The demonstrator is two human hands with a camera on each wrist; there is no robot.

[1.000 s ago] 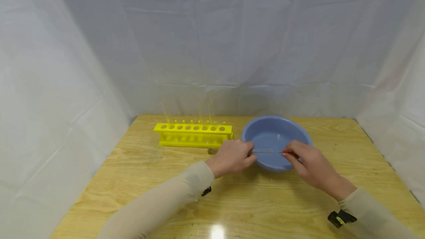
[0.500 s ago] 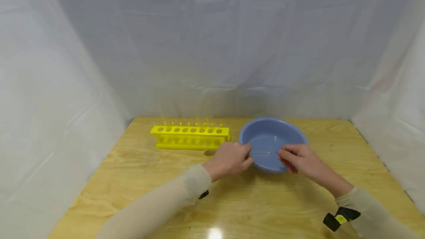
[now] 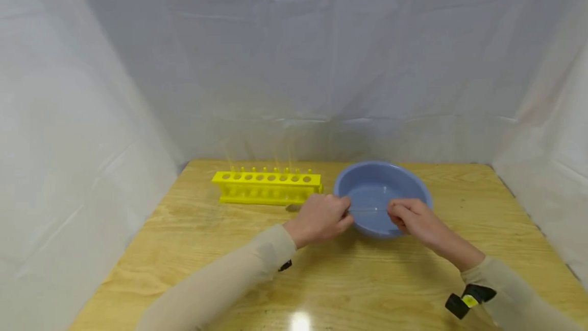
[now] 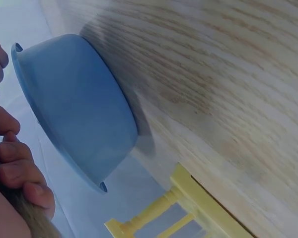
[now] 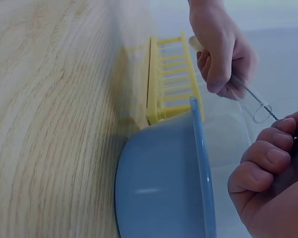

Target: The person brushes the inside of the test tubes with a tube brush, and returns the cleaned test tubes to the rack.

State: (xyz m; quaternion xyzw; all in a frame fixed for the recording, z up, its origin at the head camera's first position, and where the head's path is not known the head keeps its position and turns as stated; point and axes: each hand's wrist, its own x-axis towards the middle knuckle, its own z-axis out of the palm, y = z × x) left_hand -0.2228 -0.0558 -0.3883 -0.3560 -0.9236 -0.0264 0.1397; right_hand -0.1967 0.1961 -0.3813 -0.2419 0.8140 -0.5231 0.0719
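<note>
Above the basin [image 3: 372, 188], a slender transparent tube [image 5: 251, 98]

Since a second ago the right hand [image 3: 418, 223] has rolled over, its thumb no longer spread from the forefinger, and the black wrist strap [image 3: 483, 292] (yellow patch [image 3: 470, 301] included) has turned further into view

Soft light leaves the head view slightly hazy, with white glare [image 3: 300, 322] low on the bench [image 3: 367, 290] and the clear tube [image 3: 363, 210] nearly lost against the basin [image 3: 367, 188], while both wrist views run cool and bluish.
</note>
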